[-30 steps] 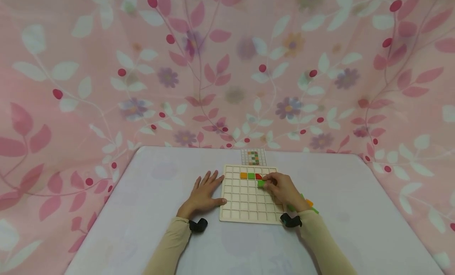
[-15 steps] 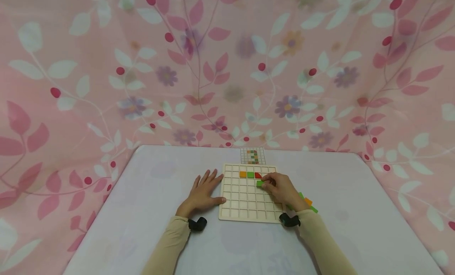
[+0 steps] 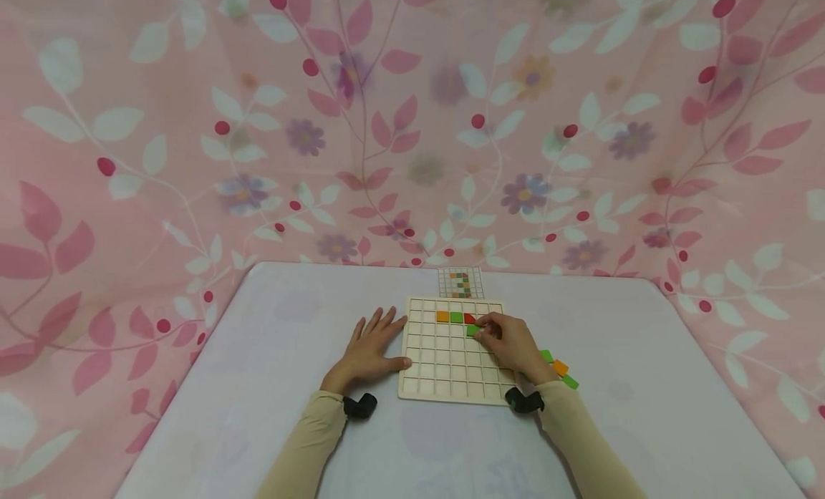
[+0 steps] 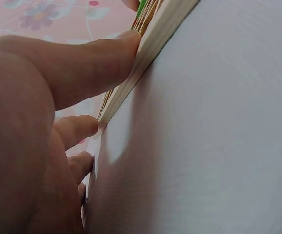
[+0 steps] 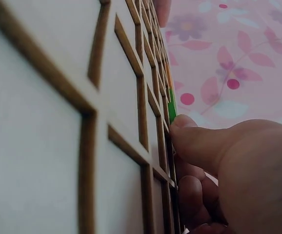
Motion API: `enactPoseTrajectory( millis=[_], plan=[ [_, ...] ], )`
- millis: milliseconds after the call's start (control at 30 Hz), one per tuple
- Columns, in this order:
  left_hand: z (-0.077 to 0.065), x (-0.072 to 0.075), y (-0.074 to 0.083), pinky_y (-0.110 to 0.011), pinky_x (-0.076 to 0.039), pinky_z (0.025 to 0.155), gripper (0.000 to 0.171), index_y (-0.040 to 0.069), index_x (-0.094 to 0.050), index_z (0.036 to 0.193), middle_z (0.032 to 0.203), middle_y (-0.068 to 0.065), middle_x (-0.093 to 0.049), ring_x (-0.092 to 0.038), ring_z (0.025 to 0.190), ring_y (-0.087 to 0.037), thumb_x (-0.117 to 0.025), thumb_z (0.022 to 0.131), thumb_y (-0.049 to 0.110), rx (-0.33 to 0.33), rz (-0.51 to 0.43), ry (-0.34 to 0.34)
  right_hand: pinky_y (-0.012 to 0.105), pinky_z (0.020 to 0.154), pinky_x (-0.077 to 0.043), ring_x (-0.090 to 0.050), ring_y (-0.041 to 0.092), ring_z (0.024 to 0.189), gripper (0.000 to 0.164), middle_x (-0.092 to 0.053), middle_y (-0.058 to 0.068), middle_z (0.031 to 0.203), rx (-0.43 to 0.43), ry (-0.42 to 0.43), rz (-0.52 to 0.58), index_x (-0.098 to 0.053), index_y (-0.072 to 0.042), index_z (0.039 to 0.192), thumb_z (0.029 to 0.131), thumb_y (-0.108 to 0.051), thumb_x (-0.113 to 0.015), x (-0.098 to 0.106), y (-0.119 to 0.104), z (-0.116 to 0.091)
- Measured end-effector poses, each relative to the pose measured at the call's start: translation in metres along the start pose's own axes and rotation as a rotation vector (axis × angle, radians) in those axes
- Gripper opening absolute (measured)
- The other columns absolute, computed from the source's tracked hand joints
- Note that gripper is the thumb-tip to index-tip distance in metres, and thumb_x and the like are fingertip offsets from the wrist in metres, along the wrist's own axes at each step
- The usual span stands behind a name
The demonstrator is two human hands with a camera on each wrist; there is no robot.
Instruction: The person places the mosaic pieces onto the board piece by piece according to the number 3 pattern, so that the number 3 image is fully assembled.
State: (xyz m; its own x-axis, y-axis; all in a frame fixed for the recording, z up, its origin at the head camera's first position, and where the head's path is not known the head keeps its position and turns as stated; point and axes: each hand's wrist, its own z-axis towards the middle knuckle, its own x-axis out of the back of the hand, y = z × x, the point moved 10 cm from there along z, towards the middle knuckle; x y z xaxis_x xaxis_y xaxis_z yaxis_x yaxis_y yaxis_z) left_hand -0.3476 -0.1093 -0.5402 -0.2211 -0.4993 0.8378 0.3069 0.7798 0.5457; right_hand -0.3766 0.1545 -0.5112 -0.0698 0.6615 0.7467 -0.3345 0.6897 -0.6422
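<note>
A pale wooden grid board lies on the table. My left hand is spread flat at its left side, thumb and fingertips touching the edge; in the left wrist view the thumb presses on the board's rim. Over the upper right cells, my right hand pinches a small green square tile between thumb and finger. Just above it sit an orange tile, another green tile and a red tile with a curved side, in one row. The right thumb partly hides green in the right wrist view.
Behind the board lies a printed grid card with a coloured pattern. Several loose green and orange tiles lie beside the right wrist. A pink floral cloth hangs behind the white-covered table.
My right wrist has shifted slightly left, uncovering more of the loose tiles, while its fingers stay at the green tile. The left hand has not moved on the board.
</note>
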Motion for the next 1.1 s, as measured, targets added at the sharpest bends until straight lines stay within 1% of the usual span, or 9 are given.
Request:
enactPoseTrajectory(
  millis=[167, 233, 467, 600, 800, 967, 1100],
  plan=[
    [0.0011, 0.0004, -0.0001, -0.065, 0.001, 0.131, 0.088, 0.019, -0.038, 0.167, 0.178, -0.008, -0.020, -0.005, 0.167, -0.034, -0.074, 0.093, 0.052, 0.002, -0.003, 0.006, 0.024, 0.063, -0.044, -0.054, 0.008, 0.067, 0.028, -0.069, -0.003, 0.084, 0.000, 0.005, 0.013, -0.071, -0.007, 0.122, 0.097, -0.019, -0.079, 0.0003, 0.0025, 0.0001],
    [0.0013, 0.0004, -0.0003, -0.065, 0.000, 0.131, 0.088, 0.019, -0.038, 0.167, 0.178, -0.008, -0.020, -0.006, 0.167, -0.034, -0.074, 0.093, 0.052, 0.003, -0.004, 0.007, 0.024, 0.062, -0.045, -0.054, 0.009, 0.066, 0.030, -0.071, -0.002, 0.085, -0.002, 0.012, 0.029, -0.069, -0.007, 0.122, 0.096, -0.019, -0.079, 0.0011, 0.0034, -0.0002],
    [0.0005, -0.0020, -0.0015, -0.065, -0.001, 0.131, 0.088, 0.019, -0.038, 0.167, 0.178, -0.008, -0.021, -0.006, 0.167, -0.034, -0.074, 0.094, 0.052, 0.009, 0.004, 0.000, 0.023, 0.066, -0.047, -0.057, 0.009, 0.071, 0.020, -0.072, -0.002, 0.087, -0.016, -0.002, 0.039, -0.071, -0.009, 0.112, 0.097, -0.020, -0.079, -0.0003, 0.0055, -0.0011],
    [-0.0003, -0.0003, 0.0009, -0.066, -0.002, 0.131, 0.088, 0.017, -0.038, 0.166, 0.178, -0.010, -0.021, -0.008, 0.167, -0.035, -0.075, 0.093, 0.051, 0.003, 0.003, 0.004, 0.024, 0.065, -0.047, -0.057, 0.010, 0.070, 0.019, -0.071, -0.001, 0.086, -0.015, -0.011, 0.049, -0.073, -0.009, 0.114, 0.098, -0.019, -0.078, 0.0012, 0.0027, -0.0015],
    [-0.0002, -0.0006, 0.0007, -0.064, -0.001, 0.131, 0.088, 0.019, -0.037, 0.167, 0.179, -0.008, -0.019, -0.006, 0.167, -0.033, -0.073, 0.094, 0.051, 0.009, 0.020, -0.005, 0.023, 0.064, -0.047, -0.058, 0.010, 0.070, 0.023, -0.070, -0.002, 0.085, -0.031, -0.016, 0.079, -0.072, -0.009, 0.119, 0.099, -0.018, -0.077, 0.0033, 0.0027, -0.0025],
    [0.0001, -0.0003, 0.0009, -0.066, -0.004, 0.131, 0.088, 0.017, -0.039, 0.166, 0.178, -0.010, -0.022, -0.009, 0.167, -0.035, -0.074, 0.093, 0.051, 0.003, 0.019, 0.008, 0.024, 0.068, -0.051, -0.062, 0.010, 0.072, 0.019, -0.071, -0.003, 0.086, -0.038, -0.010, 0.085, -0.073, -0.010, 0.116, 0.099, -0.019, -0.076, 0.0035, 0.0064, -0.0032],
    [-0.0005, 0.0000, 0.0010, -0.066, -0.003, 0.131, 0.088, 0.017, -0.039, 0.166, 0.178, -0.010, -0.022, -0.008, 0.167, -0.035, -0.073, 0.093, 0.051, 0.007, 0.018, 0.006, 0.024, 0.068, -0.052, -0.062, 0.010, 0.072, 0.017, -0.071, -0.003, 0.086, -0.025, -0.011, 0.083, -0.075, -0.011, 0.114, 0.098, -0.019, -0.076, 0.0032, 0.0065, -0.0032]
  ],
)
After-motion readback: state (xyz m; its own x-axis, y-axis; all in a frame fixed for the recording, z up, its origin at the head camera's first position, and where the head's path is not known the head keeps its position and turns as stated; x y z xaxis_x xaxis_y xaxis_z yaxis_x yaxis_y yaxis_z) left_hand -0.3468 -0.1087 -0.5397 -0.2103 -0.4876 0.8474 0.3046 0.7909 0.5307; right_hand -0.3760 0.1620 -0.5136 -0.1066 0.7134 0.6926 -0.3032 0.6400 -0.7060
